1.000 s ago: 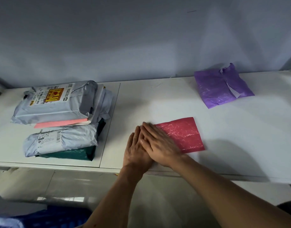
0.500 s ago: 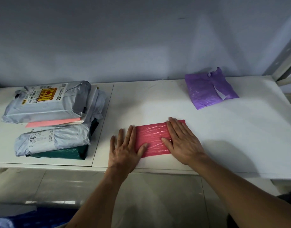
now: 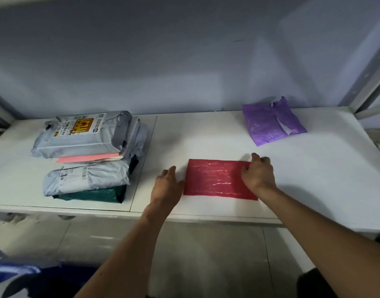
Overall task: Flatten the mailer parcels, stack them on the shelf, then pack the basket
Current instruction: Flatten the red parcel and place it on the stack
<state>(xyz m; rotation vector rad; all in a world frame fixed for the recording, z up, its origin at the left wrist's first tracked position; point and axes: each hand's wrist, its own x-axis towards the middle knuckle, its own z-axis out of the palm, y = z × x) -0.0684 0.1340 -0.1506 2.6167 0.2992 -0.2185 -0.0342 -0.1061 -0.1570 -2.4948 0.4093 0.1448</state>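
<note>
A flat red mailer (image 3: 217, 179) lies on the white shelf (image 3: 313, 179) near its front edge. My left hand (image 3: 167, 186) rests at the mailer's left edge, fingers apart, touching the edge. Over the right end sits my right hand (image 3: 257, 173), its fingers curled on the top right corner. A crumpled purple mailer (image 3: 270, 122) lies at the back right. A stack of grey mailers (image 3: 83, 136) with a pink one and a dark green one (image 3: 92, 195) sits on the left.
A grey wall stands behind the shelf. A metal shelf post (image 3: 369, 87) rises at the right end. Pale floor tiles (image 3: 184, 254) show below the shelf's front edge, and blue and white items (image 3: 12, 276) lie at the bottom left.
My hands have slid apart along the red mailer, the left off its left edge and the right to its right corner. The mailer now lies spread out flat.
</note>
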